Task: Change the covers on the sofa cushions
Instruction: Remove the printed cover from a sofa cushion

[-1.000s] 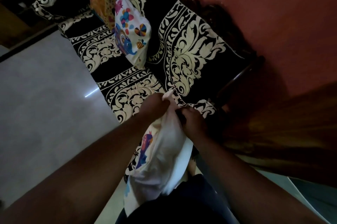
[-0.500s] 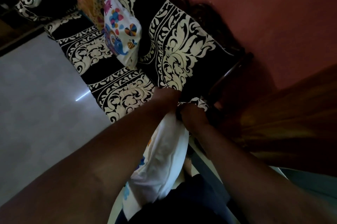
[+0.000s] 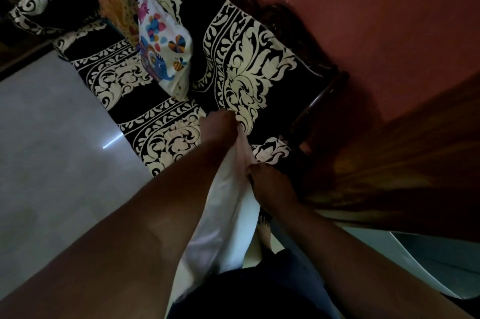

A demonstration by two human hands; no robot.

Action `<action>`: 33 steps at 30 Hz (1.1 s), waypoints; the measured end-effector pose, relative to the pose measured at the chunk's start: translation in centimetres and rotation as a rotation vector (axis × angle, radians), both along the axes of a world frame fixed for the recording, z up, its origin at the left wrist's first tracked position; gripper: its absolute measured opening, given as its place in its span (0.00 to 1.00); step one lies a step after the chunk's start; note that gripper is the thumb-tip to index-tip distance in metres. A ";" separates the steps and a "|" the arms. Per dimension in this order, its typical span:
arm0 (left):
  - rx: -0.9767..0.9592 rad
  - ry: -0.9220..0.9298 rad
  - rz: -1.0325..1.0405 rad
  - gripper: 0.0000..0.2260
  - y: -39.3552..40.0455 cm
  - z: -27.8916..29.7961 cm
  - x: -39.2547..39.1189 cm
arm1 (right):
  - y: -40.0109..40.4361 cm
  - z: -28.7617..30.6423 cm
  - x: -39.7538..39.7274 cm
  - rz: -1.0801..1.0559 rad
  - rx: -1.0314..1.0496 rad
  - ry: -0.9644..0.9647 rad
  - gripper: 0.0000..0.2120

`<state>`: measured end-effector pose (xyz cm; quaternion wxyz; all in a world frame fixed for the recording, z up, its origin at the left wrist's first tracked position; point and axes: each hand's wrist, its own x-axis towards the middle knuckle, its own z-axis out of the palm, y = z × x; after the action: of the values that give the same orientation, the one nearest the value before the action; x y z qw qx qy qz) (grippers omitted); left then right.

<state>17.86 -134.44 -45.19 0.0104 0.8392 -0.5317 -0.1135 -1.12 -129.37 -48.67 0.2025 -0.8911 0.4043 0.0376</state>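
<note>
A white cushion cover (image 3: 228, 204) hangs stretched between my hands, in front of a black sofa with a cream floral pattern (image 3: 249, 69). My left hand (image 3: 219, 127) grips the cover's top end, close to the sofa seat. My right hand (image 3: 267, 183) grips the cover's edge lower down, to the right. Whether a cushion is inside the cover I cannot tell. On the sofa stand a white cushion printed with a blue elephant (image 3: 163, 46) and behind it a yellow patterned cushion (image 3: 117, 1).
Pale tiled floor (image 3: 52, 142) lies left of the sofa. A red wall (image 3: 363, 20) rises behind it, with a dark wooden armrest (image 3: 322, 100) at the sofa's near end and brown wood (image 3: 402, 162) on the right. A bare foot (image 3: 263, 233) shows below the cover.
My left hand has pulled the cover's top end up and away from my right hand, stretching the cloth out long. The printed side of the cover no longer shows.
</note>
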 end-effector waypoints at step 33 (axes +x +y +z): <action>0.036 0.421 0.069 0.19 8.2 0.2 -0.9 | 5.3 1.7 2.6 0.030 -0.017 -0.117 0.10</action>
<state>16.98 -126.25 -45.03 0.1099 0.8147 -0.4867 -0.2955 1.53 -124.02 -46.96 0.2176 -0.8995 0.3785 -0.0146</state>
